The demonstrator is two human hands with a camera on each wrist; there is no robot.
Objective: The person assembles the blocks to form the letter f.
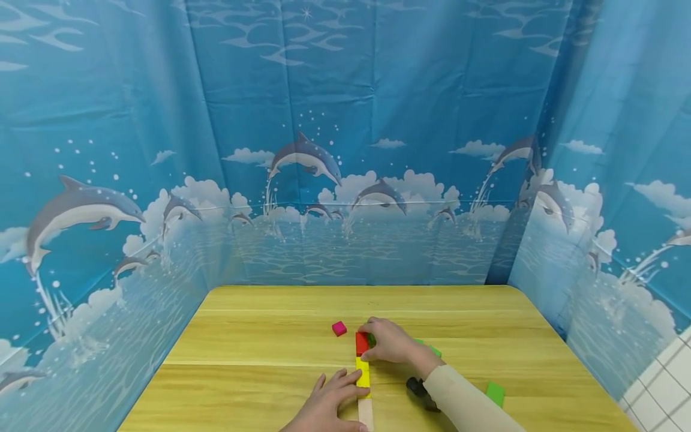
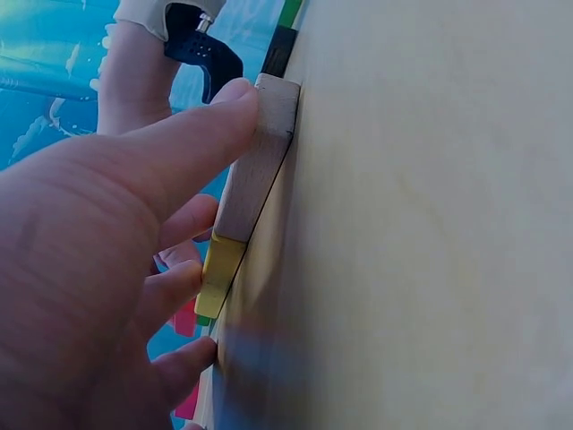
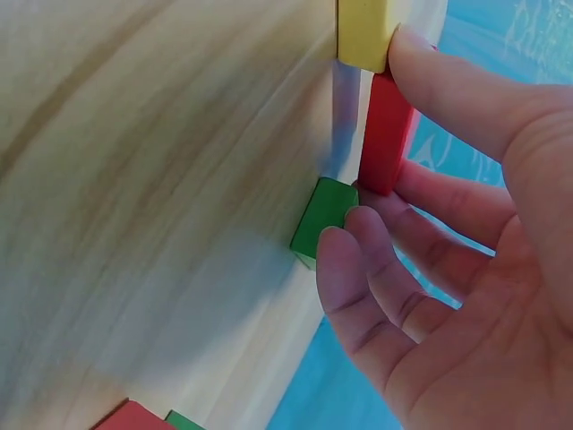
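A row of blocks runs away from me in the head view: a plain wood block nearest, a yellow block beyond it, then a red block at the far end. My right hand pinches the red block end to end, thumb by the yellow block. Close to that hand's other fingertips sits a small green block. My left hand lies along the row's left side, fingers stretched out. Its thumb touches the wood block, and its fingertips rest at the yellow block.
A pink cube lies beyond the row, to its left. Right of the row are more green blocks, partly behind the right forearm. The yellow wood-grain table is backed by a blue dolphin curtain. A black wrist device is on the right forearm.
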